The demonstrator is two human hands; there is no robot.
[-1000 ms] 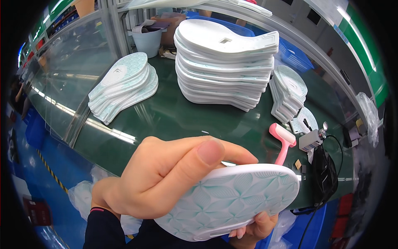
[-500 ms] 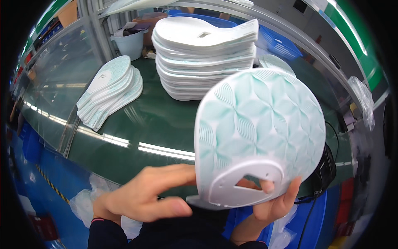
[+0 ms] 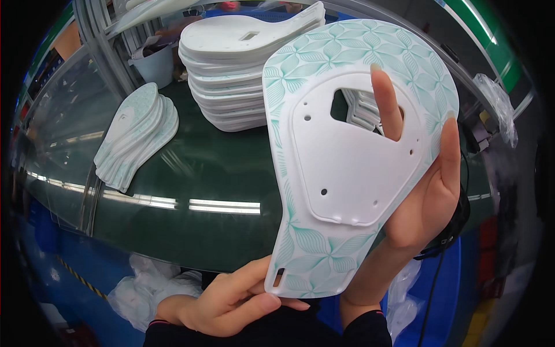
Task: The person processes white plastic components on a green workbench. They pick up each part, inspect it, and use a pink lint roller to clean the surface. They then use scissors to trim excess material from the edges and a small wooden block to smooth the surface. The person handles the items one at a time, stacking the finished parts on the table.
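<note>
I hold up a paddle-shaped white plastic panel [image 3: 352,168] with a teal leaf pattern, its broad round end away from me. A plain raised patch in its middle has small holes and an angular cutout. My right hand [image 3: 425,202] supports it from behind on the right; one finger pokes through the cutout and another curls over the right edge. At the narrow near end, my left hand [image 3: 234,298] pinches the left corner beside a small slot. Beyond the panel's left side rises a tall stack of similar white panels [image 3: 225,92], partly hidden by it.
Smaller patterned paddle-shaped pieces [image 3: 139,136] lie overlapped on the left of the dark green table [image 3: 214,237]. A light blue bucket [image 3: 156,66] stands behind them. A clear side panel [image 3: 58,133] borders the left. Crumpled clear plastic bags [image 3: 147,289] lie below the near edge.
The panel has swung from steeply foreshortened to facing me, showing its raised patch and narrow end. My left hand has closed on its near corner; my right hand has moved up.
</note>
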